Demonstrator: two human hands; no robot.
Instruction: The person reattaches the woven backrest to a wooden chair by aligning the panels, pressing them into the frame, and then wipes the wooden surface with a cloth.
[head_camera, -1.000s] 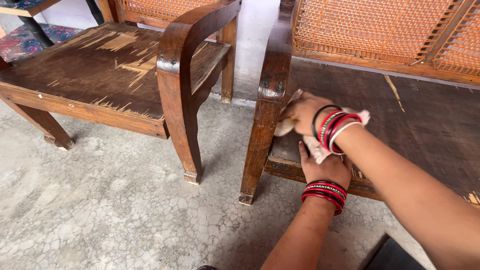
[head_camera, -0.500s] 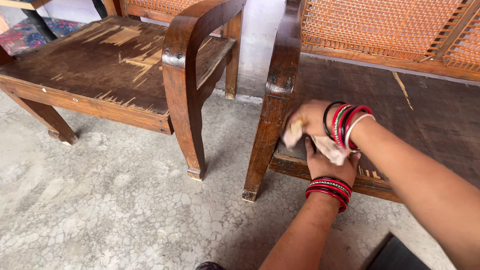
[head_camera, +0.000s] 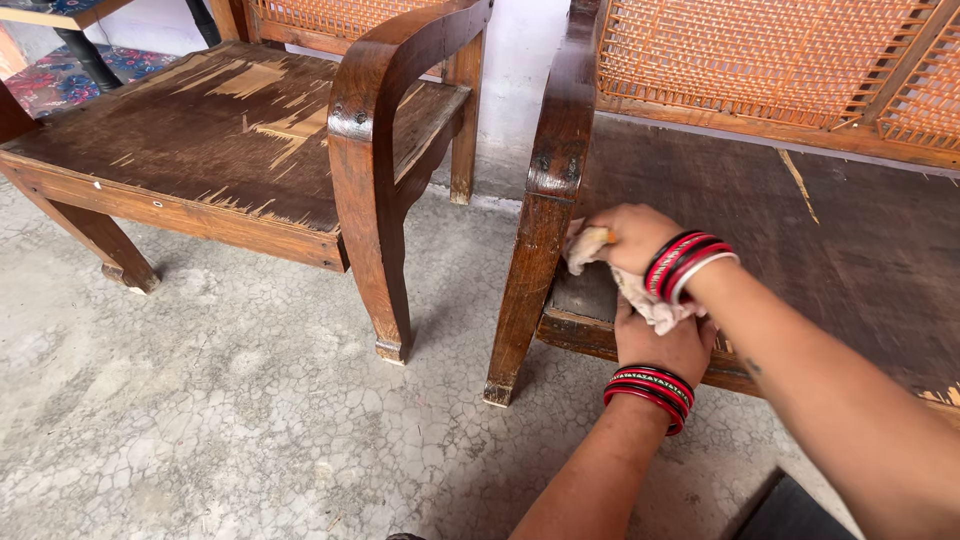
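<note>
My right hand (head_camera: 628, 236) is closed on a pale, crumpled cloth (head_camera: 588, 249) and presses it against the inner side of the dark wooden arm post (head_camera: 545, 215) of the right chair. The loose end of the cloth hangs down under my wrist. Just below it, my left hand (head_camera: 662, 343) lies flat on the front edge of that chair's wooden seat (head_camera: 840, 260), fingers under the cloth. Both wrists carry red bangles.
A second wooden chair (head_camera: 215, 120) with a scratched, worn seat stands to the left, its curved arm (head_camera: 370, 130) close to the post. Both chairs have woven cane backs (head_camera: 770, 60). Cracked grey concrete floor (head_camera: 200, 400) lies below, a white wall behind.
My right hand has slid the cloth a little lower and to the right along the arm post. My left hand has stayed on the seat edge. The view has shifted slightly.
</note>
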